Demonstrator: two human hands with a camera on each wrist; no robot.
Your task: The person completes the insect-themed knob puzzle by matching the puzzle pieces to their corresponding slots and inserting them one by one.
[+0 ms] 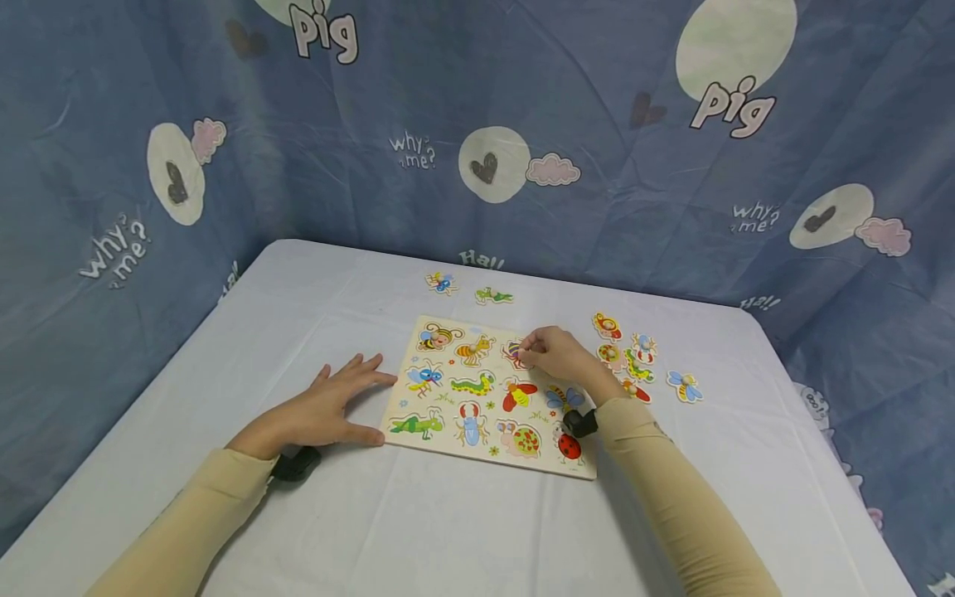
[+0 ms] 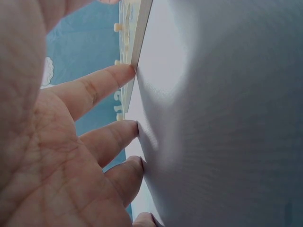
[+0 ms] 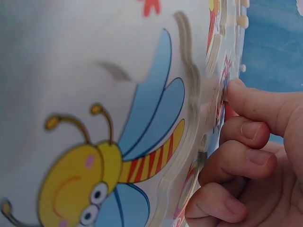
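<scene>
A wooden peg puzzle board (image 1: pixel 440 445) with printed insects lies on the white table. My right hand (image 1: pixel 559 356) reaches over it from the right, thumb and index finger pinching a purple and red spider-like bug piece (image 1: pixel 512 352) at the back row. In the right wrist view this piece (image 3: pixel 221 106) sits close against the board, its lower part hidden by the fingers, the other fingers curled below. My left hand (image 1: pixel 328 406) lies spread at the board's left edge, and a fingertip (image 2: pixel 125 71) touches that edge. A bee piece (image 1: pixel 435 337) and an ant piece (image 1: pixel 473 350) are on the back row.
Right of the board lie a ladybug piece (image 1: pixel 607 326), a stag beetle piece (image 1: pixel 644 348), a caterpillar piece (image 1: pixel 638 365), a dragonfly piece (image 1: pixel 685 386) and others. Behind it are a blue insect piece (image 1: pixel 442 283) and a grasshopper piece (image 1: pixel 493 295). A blue printed curtain (image 1: pixel 358 199) hangs behind.
</scene>
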